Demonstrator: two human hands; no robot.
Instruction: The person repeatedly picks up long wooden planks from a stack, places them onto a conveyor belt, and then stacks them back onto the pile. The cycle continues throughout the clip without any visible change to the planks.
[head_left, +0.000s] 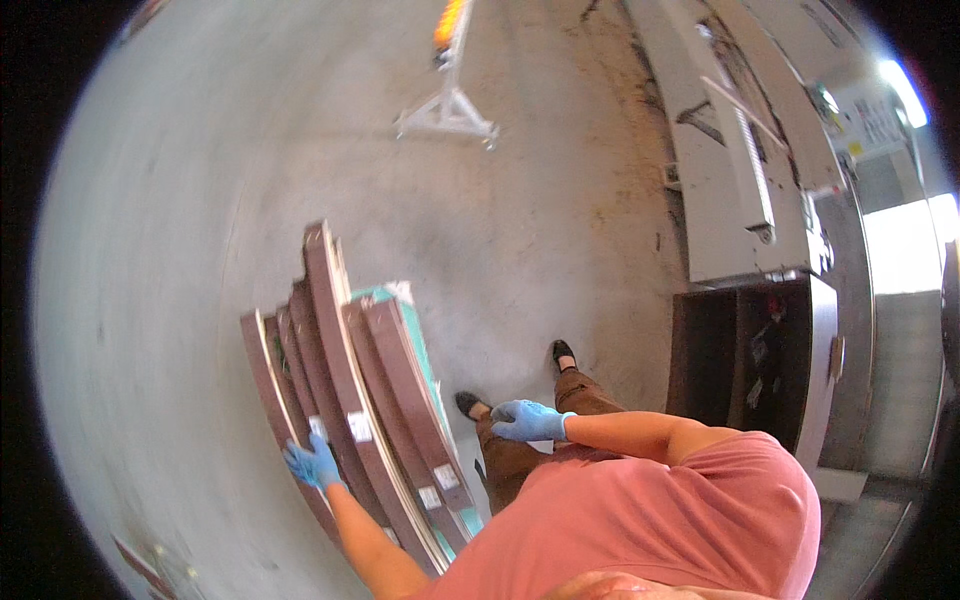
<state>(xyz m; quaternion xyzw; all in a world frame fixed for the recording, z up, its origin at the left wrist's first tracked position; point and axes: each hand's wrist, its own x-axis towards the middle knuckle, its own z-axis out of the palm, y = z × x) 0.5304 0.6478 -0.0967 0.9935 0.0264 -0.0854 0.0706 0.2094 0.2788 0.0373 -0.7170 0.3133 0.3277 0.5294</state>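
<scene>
Both of my hands wear light blue gloves. At the lower left, my left hand grips the outermost board of a stack, its fingers over the long edge. This board is long, narrow and dark brown with a pale edge. Several more brown boards of uneven length lie beside it, some bearing white labels. Turquoise sheeting shows under the stack's right side. In front of my waist hovers my right hand, its fingers loosely extended and holding nothing.
A white metal stand with an orange-yellow upper part rests on the concrete floor ahead. Along the right runs a large grey machine. Nearer me stands a dark open-fronted cabinet. My feet are between the stack and the cabinet.
</scene>
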